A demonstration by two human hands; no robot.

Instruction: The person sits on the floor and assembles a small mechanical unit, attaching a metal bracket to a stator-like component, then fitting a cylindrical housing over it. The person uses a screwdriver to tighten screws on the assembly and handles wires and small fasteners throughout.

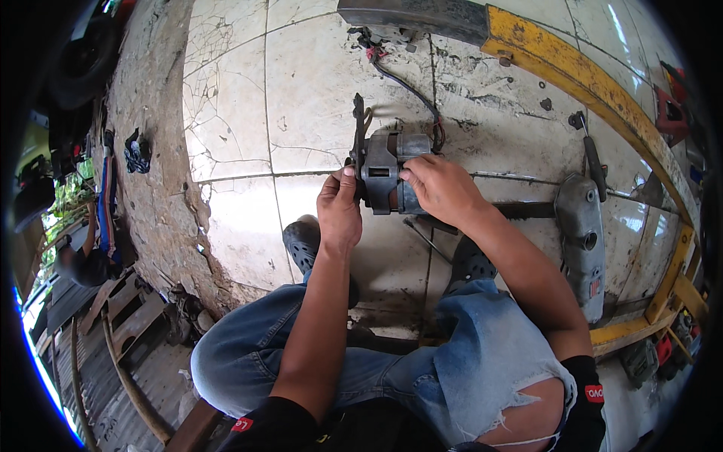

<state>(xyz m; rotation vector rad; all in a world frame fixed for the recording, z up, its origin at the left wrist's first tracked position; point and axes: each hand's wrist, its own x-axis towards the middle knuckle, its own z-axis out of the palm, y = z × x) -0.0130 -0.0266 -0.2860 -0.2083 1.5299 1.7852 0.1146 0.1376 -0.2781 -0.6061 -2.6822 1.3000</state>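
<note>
A grey metal alternator sits on the tiled floor in front of me, a dark flat bracket rising along its left side. At the bracket's lower part, my left hand pinches with thumb and fingers; any small piece between them is too hidden to make out. Across the alternator's right side, my right hand is curled with its fingers closed on the housing. A black cable with a frayed red end runs from behind the alternator toward the far side.
A yellow metal frame arches along the far right. Near it lie a grey metal cover and a dark-handled tool. A thin metal rod lies between my shoes. Broken concrete borders the tiles; another person is at far left.
</note>
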